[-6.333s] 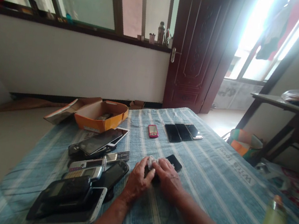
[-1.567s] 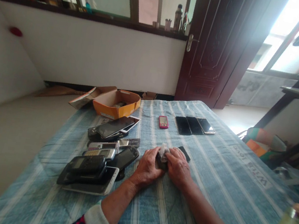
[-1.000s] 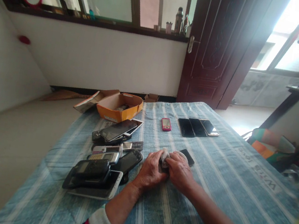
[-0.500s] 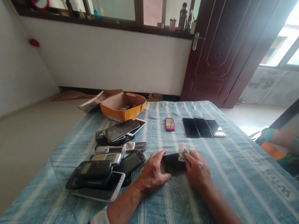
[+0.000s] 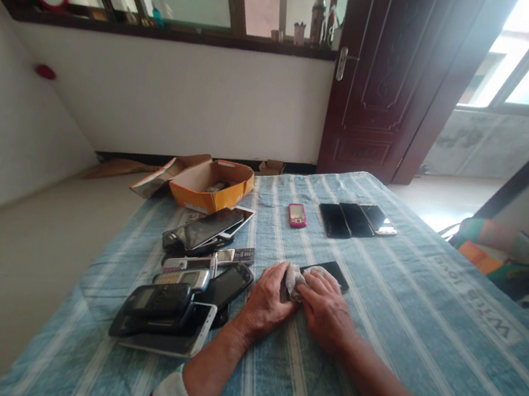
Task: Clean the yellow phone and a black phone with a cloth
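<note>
A black smartphone (image 5: 330, 271) lies flat on the blue striped cloth (image 5: 405, 329) in front of me. My left hand (image 5: 267, 300) rests on its near end with fingers curled over the edge, pinning it. My right hand (image 5: 325, 306) is closed on a small grey-white wipe (image 5: 292, 278) and presses it onto the phone's screen, covering most of the phone. Only the far corner of the phone shows beyond my fingers.
A heap of old phones (image 5: 190, 280) lies at the left. An orange cardboard box (image 5: 211, 183) stands at the far left edge. A small red phone (image 5: 297, 214) and three dark smartphones (image 5: 356, 217) lie in a row further back. Dark wooden door (image 5: 386, 76) behind.
Half a second ago my right hand held the wipe at the phone's far end with the screen bare. It has since slid back toward me, over the screen, next to my left hand.
</note>
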`<state>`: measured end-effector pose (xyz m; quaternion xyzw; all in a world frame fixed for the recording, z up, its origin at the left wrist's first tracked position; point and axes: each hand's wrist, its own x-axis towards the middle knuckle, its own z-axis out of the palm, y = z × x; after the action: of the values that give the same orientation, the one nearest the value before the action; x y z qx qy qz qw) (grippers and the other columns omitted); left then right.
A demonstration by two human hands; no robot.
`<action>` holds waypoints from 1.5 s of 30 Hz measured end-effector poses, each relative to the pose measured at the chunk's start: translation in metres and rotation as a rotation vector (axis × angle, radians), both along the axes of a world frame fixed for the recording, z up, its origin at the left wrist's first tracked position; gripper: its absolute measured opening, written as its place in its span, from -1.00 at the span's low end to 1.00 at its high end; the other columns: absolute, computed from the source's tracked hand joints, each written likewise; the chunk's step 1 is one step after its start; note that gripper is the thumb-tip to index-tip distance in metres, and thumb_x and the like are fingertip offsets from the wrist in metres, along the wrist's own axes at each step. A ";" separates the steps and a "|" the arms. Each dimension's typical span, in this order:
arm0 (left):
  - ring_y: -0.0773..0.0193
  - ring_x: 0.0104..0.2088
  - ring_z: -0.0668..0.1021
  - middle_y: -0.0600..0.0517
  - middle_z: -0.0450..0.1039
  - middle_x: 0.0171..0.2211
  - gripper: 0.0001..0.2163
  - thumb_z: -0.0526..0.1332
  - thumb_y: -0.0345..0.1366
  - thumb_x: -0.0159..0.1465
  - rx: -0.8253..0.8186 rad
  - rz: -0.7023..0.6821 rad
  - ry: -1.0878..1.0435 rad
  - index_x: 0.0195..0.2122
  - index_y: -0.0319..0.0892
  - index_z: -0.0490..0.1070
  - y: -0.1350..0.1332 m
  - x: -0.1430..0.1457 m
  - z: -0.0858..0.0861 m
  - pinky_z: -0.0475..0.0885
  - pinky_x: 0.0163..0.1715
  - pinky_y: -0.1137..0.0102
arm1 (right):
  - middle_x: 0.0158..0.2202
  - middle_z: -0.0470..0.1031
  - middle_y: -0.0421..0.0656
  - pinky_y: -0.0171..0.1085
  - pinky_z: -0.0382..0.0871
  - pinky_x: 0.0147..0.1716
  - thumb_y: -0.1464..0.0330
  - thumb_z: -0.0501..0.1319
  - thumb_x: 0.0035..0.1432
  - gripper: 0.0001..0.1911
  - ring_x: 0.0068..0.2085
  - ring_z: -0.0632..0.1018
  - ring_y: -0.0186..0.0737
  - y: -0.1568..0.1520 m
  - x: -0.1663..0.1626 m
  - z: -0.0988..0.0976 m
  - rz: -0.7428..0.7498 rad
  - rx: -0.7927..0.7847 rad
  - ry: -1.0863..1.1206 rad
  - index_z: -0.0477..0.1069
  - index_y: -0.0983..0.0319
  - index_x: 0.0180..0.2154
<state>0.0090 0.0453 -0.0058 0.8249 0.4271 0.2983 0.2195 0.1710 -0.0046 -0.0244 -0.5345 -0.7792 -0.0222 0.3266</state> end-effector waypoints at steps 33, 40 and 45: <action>0.01 0.06 0.44 -0.10 0.41 0.02 -0.44 0.35 -0.33 0.00 0.037 -0.032 0.005 0.06 -0.17 0.28 0.001 0.003 0.001 0.35 0.10 0.11 | -0.03 0.51 -0.09 -0.03 0.28 0.13 0.57 0.13 0.09 -0.72 0.10 0.41 -0.11 0.003 0.048 0.001 0.046 -0.052 0.149 0.54 0.17 -0.28; 0.02 0.03 0.46 -0.12 0.43 0.00 -0.50 0.32 -0.34 0.03 0.105 -0.039 0.022 0.03 -0.17 0.30 0.004 0.003 -0.003 0.37 0.08 0.12 | 0.01 0.49 -0.08 0.03 0.28 0.14 0.57 0.08 0.18 -0.56 0.10 0.43 -0.11 -0.001 0.030 0.001 0.242 0.027 0.132 0.45 0.10 0.02; 0.01 0.02 0.47 -0.13 0.44 0.00 -0.46 0.37 -0.33 -0.02 0.079 -0.023 0.022 0.03 -0.19 0.31 0.002 0.003 0.000 0.39 0.07 0.13 | -0.01 0.51 -0.12 0.01 0.31 0.12 0.58 0.11 0.14 -0.59 0.09 0.44 -0.10 0.001 0.042 0.003 0.195 0.016 0.146 0.52 0.09 -0.09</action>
<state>0.0117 0.0477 -0.0056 0.8410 0.4080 0.3031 0.1854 0.2128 -0.0032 -0.0216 -0.4538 -0.8014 0.0426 0.3872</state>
